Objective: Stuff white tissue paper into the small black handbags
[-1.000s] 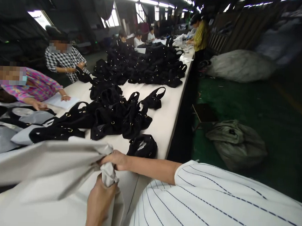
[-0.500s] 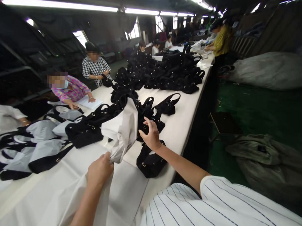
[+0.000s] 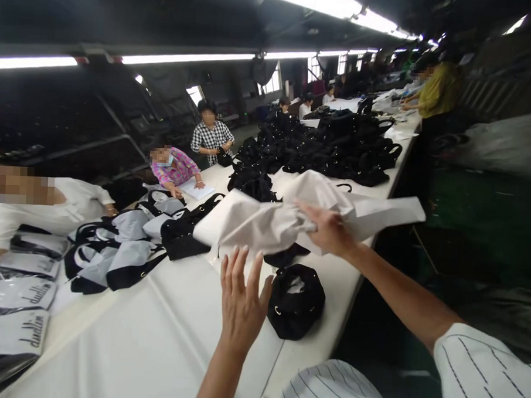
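My right hand (image 3: 328, 228) grips a bunched piece of white cloth (image 3: 262, 222), which spreads to both sides of the fist above the table. My left hand (image 3: 242, 292) is raised below the cloth with its fingers spread and nothing in it. Just right of my left hand, a black bag (image 3: 297, 303) with metal eyelets stands on the table, its opening facing up. Part of another black bag (image 3: 286, 257) shows under the cloth; the rest is hidden.
A large pile of black bags (image 3: 325, 143) covers the far part of the long white table (image 3: 153, 341). Grey-and-black bags (image 3: 128, 257) lie at left, near plastic-wrapped packages (image 3: 17, 294). Several people work along the table, one in a white top (image 3: 78, 205). A green floor lies at right.
The cloth has passed from my left hand to my right hand and moved right. My left hand has opened and my right hand has closed. The view has swung left.
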Motion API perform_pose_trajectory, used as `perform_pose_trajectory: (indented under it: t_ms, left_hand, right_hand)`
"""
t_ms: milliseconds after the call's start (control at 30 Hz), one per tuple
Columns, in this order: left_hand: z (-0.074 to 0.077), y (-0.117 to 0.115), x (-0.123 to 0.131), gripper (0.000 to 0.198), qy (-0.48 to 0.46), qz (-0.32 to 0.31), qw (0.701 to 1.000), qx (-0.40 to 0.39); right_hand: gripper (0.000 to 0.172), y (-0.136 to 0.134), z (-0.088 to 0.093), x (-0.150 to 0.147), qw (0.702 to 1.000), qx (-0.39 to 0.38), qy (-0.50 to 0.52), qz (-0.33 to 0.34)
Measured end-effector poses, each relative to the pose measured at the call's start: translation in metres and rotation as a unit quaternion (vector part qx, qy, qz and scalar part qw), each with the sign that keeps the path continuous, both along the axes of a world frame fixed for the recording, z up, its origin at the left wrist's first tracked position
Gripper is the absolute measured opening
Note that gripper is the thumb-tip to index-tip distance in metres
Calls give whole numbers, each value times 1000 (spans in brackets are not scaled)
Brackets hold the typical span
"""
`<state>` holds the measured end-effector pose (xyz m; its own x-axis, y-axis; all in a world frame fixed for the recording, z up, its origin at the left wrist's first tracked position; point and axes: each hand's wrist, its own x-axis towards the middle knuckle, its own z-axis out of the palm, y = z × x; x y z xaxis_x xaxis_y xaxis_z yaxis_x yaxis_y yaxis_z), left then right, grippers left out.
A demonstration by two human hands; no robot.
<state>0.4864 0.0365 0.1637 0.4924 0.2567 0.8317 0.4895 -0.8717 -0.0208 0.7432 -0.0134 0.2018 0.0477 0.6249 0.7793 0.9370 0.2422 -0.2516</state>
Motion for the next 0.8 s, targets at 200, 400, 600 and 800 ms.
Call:
perform_pose_trajectory:
  t_ms: [200,400,600,800]
  left_hand:
    - [-127,-4,-10,72,53,37,918,-392]
    - [-179,-11,23,68,138,33,840,-524]
    - [-157,7,27,45,134,79,864,-478]
    - [-181,10,-84,41,-54,112,893,-432]
  right_hand:
    - [51,-44,-17,88,943,141,140,-265]
    - [62,-60,-63,88,939,70,192,-277]
    - [71,-60,-83,70,942,1,199,-269]
    - [54,-83,-90,87,943,3,141,-302]
